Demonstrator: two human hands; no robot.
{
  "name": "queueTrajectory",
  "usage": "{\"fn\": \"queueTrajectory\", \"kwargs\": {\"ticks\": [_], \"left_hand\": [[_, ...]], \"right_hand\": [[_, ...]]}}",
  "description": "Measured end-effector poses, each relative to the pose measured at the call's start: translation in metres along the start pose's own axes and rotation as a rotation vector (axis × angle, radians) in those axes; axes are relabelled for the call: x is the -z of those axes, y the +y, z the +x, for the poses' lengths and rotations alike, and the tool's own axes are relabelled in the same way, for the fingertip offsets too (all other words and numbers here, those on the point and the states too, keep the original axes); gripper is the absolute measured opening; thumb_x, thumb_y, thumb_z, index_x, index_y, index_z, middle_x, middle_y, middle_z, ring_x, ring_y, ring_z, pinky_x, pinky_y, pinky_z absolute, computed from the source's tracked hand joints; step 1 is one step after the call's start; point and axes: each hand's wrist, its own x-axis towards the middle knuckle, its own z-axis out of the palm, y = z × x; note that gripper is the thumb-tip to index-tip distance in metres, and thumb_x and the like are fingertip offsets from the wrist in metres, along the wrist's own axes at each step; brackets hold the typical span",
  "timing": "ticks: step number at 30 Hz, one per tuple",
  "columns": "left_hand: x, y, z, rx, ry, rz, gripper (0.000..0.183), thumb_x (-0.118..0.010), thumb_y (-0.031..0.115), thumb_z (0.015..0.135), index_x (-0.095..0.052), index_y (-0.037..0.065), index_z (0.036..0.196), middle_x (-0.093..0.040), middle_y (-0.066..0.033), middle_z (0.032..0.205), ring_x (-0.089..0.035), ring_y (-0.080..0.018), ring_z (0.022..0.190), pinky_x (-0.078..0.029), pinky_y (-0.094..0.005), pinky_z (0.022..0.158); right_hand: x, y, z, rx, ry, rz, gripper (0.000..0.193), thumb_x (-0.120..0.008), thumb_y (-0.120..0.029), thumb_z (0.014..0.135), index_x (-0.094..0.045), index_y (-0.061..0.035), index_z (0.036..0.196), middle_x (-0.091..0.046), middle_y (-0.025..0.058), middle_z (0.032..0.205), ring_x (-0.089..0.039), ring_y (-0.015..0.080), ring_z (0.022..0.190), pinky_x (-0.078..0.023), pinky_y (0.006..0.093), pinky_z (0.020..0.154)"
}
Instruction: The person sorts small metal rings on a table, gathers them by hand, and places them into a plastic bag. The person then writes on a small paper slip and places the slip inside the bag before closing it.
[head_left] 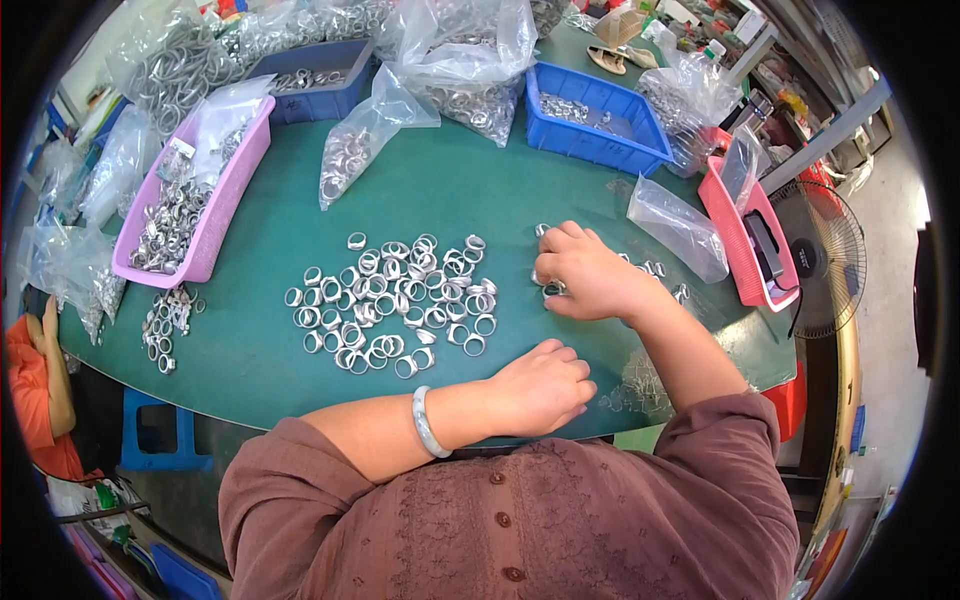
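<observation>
Got ring pile (398, 290) left of centre on table (490, 195), smaller ring group (655, 269) at right. See right hand (592, 272) bent down by the latter; can't tell if pinching one. See left hand (540, 388) loosely curled at near edge; can't tell if holding anything. Looks partway at best, with plenty left in the pile.

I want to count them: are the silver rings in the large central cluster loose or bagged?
Loose: the silver rings lie uncovered directly on the green tabletop, some overlapping.
</observation>
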Motion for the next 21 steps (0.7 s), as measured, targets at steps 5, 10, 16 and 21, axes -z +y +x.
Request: {"fn": "queueTrajectory", "kwargs": {"ticks": [5, 10, 16, 21], "left_hand": [[0.000, 0.001, 0.000, -0.012, 0.026, -0.009, 0.020, -0.063, 0.020, 0.079, -0.063, 0.006, 0.093, -0.057, -0.0077, 0.082, -0.055, -0.0262, 0.086, -0.041, -0.0384, 0.084], [0.000, 0.000, 0.001, -0.016, 0.031, -0.014, 0.020, -0.063, 0.020, 0.079, -0.063, 0.006, 0.093, -0.057, -0.0080, 0.082, -0.055, -0.0267, 0.085, -0.041, -0.0385, 0.084], [0.001, 0.001, 0.001, -0.016, 0.023, -0.015, 0.020, -0.063, 0.020, 0.078, -0.063, 0.006, 0.092, -0.057, -0.0081, 0.082, -0.054, -0.0267, 0.084, -0.041, -0.0389, 0.083], [0.001, 0.000, 0.000, -0.006, 0.006, -0.033, 0.020, -0.063, 0.020, 0.079, -0.063, 0.006, 0.092, -0.057, -0.0084, 0.083, -0.054, -0.0267, 0.085, -0.041, -0.0391, 0.083]], "right_hand": [[-0.001, -0.016, 0.007, 0.038, 0.141, 0.128, 0.028, -0.074, -0.021, 0.069, -0.060, -0.0059, 0.088, -0.054, 0.0101, 0.096, -0.049, 0.0299, 0.094, -0.040, 0.0393, 0.081], [-0.024, -0.031, 0.029, 0.041, 0.212, 0.195, 0.021, -0.067, -0.015, 0.071, -0.062, -0.0062, 0.089, -0.055, 0.0104, 0.092, -0.052, 0.0295, 0.092, -0.042, 0.0410, 0.080], [-0.025, -0.028, 0.029, -0.014, 0.162, 0.187, 0.024, -0.063, -0.006, 0.066, -0.059, -0.0055, 0.090, -0.057, 0.0109, 0.091, -0.052, 0.0312, 0.091, -0.042, 0.0406, 0.080], [-0.018, -0.036, 0.027, 0.002, 0.204, 0.291, 0.030, -0.061, -0.007, 0.068, -0.058, -0.0030, 0.098, -0.057, 0.0144, 0.098, -0.053, 0.0327, 0.096, -0.042, 0.0419, 0.083]]}}
